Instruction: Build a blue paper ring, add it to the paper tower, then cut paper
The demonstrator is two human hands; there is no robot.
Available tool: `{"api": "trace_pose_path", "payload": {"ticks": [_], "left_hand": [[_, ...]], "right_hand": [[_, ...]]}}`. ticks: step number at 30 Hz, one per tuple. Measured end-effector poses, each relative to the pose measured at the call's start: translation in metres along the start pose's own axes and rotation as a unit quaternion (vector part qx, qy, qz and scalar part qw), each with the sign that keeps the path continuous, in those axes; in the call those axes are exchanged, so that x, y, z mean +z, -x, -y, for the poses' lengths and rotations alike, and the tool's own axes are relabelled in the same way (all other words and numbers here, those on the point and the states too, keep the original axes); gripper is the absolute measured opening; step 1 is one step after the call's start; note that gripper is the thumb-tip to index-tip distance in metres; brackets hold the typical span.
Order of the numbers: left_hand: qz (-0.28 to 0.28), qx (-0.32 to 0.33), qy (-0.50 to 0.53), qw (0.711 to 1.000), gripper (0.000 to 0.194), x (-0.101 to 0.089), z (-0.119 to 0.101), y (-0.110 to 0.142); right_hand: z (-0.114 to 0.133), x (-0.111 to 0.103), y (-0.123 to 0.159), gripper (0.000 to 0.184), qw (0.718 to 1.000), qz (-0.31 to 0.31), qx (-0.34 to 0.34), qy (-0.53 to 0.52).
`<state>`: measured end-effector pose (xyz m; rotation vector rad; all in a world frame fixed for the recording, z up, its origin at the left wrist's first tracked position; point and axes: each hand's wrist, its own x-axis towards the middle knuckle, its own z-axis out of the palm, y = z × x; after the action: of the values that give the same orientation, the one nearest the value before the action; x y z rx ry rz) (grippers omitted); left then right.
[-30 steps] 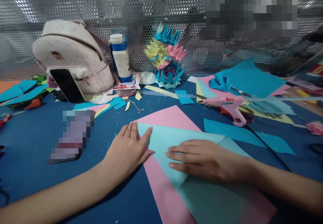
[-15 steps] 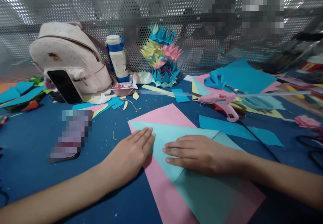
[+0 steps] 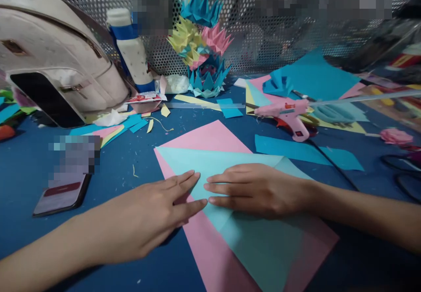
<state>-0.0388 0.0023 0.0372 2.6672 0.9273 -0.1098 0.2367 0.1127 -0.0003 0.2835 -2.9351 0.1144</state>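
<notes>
Resting with fingers extended and grasping nothing, the left hand point(image 3: 144, 215) and right hand point(image 3: 265, 191) could, through uneven pressure, skew the light-blue paper point(image 3: 187, 162) against the pink paper point(image 3: 212, 136)

White fabric backpack point(image 3: 62, 51), upper left: cut off by left edge. Pink paper sheet point(image 3: 205, 257): runs off bottom edge; middle hidden under light-blue paper sheet point(image 3: 263, 252). Screen text on lower-left phone with lit screen point(image 3: 64, 195) unreadable. Upper-right background pixelated.
</notes>
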Motion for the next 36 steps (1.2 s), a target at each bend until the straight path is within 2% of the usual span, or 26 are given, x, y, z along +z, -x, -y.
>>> {"api": "trace_pose_path", "payload": {"ticks": [14,19,24,30,36], "left_hand": [[0.028,-0.002,-0.009,1.000,0.068,-0.001,0.003,0.001],[0.021,0.003,-0.012,1.000,0.071,-0.001,0.002,-0.001],[0.003,-0.011,-0.027,1.000,0.075,0.008,-0.007,-0.003],[-0.034,-0.022,-0.046,0.998,0.056,0.016,-0.016,-0.006],[-0.044,-0.015,-0.037,0.998,0.051,0.010,-0.014,-0.003]], "right_hand": [[0.002,-0.002,0.000,0.041,0.999,0.014,0.004,0.044],[0.002,-0.001,0.000,0.039,0.999,0.007,0.006,0.034],[0.001,0.000,0.001,0.039,1.000,0.000,0.006,0.028],[0.002,-0.001,0.000,0.050,1.000,-0.020,0.002,0.009],[-0.001,-0.001,-0.004,0.051,0.996,-0.005,0.083,0.003]]}}
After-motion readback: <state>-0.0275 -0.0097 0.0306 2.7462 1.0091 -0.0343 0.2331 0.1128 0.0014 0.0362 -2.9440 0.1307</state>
